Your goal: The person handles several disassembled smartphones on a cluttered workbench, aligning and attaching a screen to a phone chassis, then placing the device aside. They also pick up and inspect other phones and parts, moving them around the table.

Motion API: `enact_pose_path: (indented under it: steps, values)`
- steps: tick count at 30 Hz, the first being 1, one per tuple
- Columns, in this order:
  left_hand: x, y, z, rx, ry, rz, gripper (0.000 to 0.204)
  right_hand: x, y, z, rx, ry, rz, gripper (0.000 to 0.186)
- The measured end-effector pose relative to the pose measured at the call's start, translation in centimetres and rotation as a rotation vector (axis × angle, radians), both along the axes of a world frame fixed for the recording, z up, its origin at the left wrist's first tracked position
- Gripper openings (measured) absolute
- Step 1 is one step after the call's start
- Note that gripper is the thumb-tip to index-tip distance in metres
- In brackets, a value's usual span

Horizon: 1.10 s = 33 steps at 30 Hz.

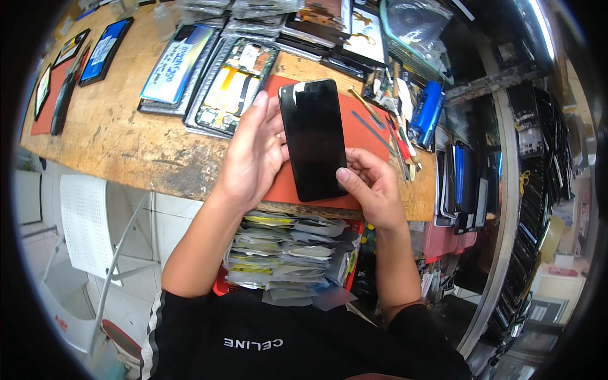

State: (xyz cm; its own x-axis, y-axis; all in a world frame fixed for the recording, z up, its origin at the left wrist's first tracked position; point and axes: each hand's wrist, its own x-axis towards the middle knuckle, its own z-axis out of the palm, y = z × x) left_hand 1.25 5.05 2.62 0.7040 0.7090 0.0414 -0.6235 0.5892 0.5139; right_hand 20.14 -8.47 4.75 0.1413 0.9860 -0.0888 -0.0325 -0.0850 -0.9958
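A black smartphone (312, 145) with a dark, glossy screen is held upright over the orange-red work mat (364, 111). My right hand (378, 187) grips its lower right edge, thumb on the front and fingers behind. At its left edge is my left hand (247, 152), thumb raised clear of the phone. The fingers of that hand reach partly behind the phone, so I cannot tell how far they touch it. An opened phone (235, 82) with bare circuit board and battery lies beyond my left hand. Tweezers (367, 120) and other slim tools lie right of the phone.
The worn wooden bench (126, 145) carries a blue-backed phone (177, 63) on a stack, left. Blue cylinders (425, 111) stand at the right. Stacked bagged parts (285, 253) fill a red container below the bench edge. A white folding chair (85, 221) stands lower left.
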Motion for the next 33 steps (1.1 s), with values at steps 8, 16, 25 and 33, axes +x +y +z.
enact_pose_path:
  steps: [8,16,25,33]
  values:
    - [-0.5,-1.3,-0.3,0.07,0.265,0.082,0.038,-0.6,1.0,1.5,0.054,0.105,-0.049,0.033]
    - [-0.8,-1.5,-0.4,0.179,0.278,0.137,0.04,-1.0,1.2,1.9,0.051,0.046,-0.057,0.036]
    - [-0.6,-1.9,-0.5,0.232,0.3,0.178,0.04,-0.7,1.1,2.1,0.079,0.05,-0.024,0.035]
    - [0.0,-2.0,-0.4,0.216,0.282,0.167,0.041,-0.5,0.7,2.6,0.069,-0.016,-0.054,0.037]
